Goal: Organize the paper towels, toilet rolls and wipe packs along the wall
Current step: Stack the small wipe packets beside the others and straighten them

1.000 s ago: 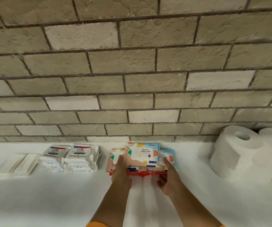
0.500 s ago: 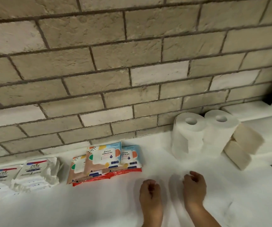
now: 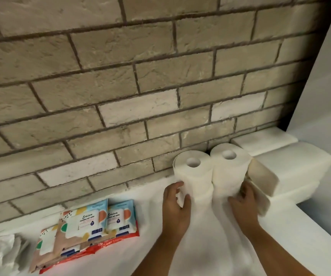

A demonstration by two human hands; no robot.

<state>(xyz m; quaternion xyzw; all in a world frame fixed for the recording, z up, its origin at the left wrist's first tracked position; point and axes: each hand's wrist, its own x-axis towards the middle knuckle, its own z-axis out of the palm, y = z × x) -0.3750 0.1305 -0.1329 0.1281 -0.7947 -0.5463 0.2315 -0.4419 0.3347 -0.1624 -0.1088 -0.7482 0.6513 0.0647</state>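
So, L to R: wipe packs (image 3: pixel 93 226) lie flat by the wall (image 3: pixel 121 76). Left hand (image 3: pixel 175 204) wraps the low side of the left roll (image 3: pixel 195 176); right hand (image 3: pixel 242 204) cups the right roll (image 3: pixel 229 172). Both rolls are upright, touching, close to the wall. Prob light, soft, squashy: hold low on the sides w/ a gentle squeeze, not by the loose sheet end. Folded towels (image 3: pixel 292 166) sit far right.

Beige brick wall (image 3: pixel 101 76) rises behind white ledge (image 3: pixel 150 226).

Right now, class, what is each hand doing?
Left hand: grips the left roll near its base.
Right hand: grips the right roll near its base.
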